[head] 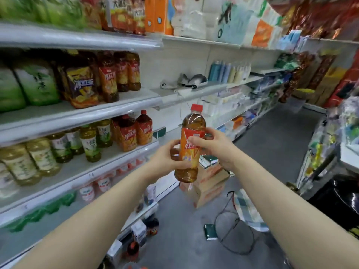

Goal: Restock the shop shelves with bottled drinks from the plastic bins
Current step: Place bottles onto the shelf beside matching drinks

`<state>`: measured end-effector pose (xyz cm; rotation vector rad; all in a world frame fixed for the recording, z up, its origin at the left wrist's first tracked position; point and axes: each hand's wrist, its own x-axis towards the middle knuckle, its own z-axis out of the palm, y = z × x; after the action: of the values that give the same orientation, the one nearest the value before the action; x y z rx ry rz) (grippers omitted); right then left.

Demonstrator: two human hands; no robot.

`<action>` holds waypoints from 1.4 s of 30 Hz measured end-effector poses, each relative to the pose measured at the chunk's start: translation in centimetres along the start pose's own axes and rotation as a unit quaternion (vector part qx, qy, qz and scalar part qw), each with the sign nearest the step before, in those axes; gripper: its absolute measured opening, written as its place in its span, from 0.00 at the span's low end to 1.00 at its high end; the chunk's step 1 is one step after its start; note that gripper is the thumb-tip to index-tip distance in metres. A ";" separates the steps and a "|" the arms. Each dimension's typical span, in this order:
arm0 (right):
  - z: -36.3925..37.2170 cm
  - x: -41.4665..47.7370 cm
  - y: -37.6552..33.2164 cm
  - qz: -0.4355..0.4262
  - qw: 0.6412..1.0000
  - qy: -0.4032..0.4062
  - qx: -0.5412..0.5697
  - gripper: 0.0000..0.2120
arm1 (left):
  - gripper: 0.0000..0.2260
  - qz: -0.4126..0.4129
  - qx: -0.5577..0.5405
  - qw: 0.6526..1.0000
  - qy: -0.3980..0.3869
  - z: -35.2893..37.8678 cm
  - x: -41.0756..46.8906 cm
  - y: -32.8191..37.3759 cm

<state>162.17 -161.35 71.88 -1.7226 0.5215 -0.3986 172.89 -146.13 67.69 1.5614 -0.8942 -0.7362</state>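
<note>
Before the drink shelves, out in the aisle, we hold one bottle (189, 154) of amber tea, red-capped and orange-labelled, nearly upright in the air between both hands. Our left hand (165, 160) curls round its lower left side with the fingers wrapped onto the label, while our right hand (211, 144) grips the upper label from the right, thumb across the front and fingers bent behind. Matching bottles (143, 131) stand on the shelf (116, 154) to its left, beside green-labelled ones (91, 144), and cardboard boxes (211, 181) sit on the floor beyond our hands.
</note>
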 end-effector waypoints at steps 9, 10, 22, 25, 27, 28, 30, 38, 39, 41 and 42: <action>0.6 8.2 -0.7 -0.029 0.995 -0.067 0.072 0.26 | 0.30 0.045 0.075 0.988 0.125 -3.8 4.6 0.8; 1.1 9.0 -0.8 -0.034 0.995 -0.073 0.059 0.27 | 0.30 0.046 0.083 0.986 0.135 -4.3 4.9 0.8; 5.6 21.0 -4.5 -0.091 0.985 -0.139 -0.041 0.29 | 0.34 0.012 0.144 0.966 0.212 -11.2 12.4 1.4; 5.8 24.7 -5.5 -0.107 0.980 -0.165 -0.034 0.30 | 0.33 0.004 0.136 0.958 0.254 -12.4 14.8 2.1; 6.0 27.3 -6.2 -0.110 0.976 -0.186 -0.038 0.30 | 0.29 -0.002 0.147 0.949 0.279 -13.1 16.3 2.5; 6.1 28.6 -6.5 -0.110 0.974 -0.196 -0.041 0.30 | 0.27 -0.003 0.155 0.945 0.288 -13.5 17.1 2.6; 6.6 30.8 -6.9 -0.113 0.970 -0.210 -0.041 0.29 | 0.25 0.000 0.170 0.936 0.309 -14.1 18.3 3.0; 9.1 37.5 -8.5 -0.183 0.962 -0.201 -0.015 0.19 | 0.30 -0.020 0.216 0.886 0.410 -17.0 21.5 2.0; 9.5 38.1 -8.8 -0.194 0.961 -0.197 -0.020 0.22 | 0.29 -0.022 0.218 0.884 0.413 -17.3 21.7 2.1; 10.2 38.8 -9.2 -0.222 0.953 -0.201 -0.043 0.26 | 0.28 -0.027 0.215 0.880 0.423 -17.7 22.1 2.0; 10.6 39.1 -9.3 -0.236 0.948 -0.205 -0.059 0.28 | 0.28 -0.029 0.210 0.878 0.428 -17.9 22.2 1.9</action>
<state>201.71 -172.35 78.11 -1.9765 -0.1817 -0.3342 199.19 -156.18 72.85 2.0384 -0.3348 0.1761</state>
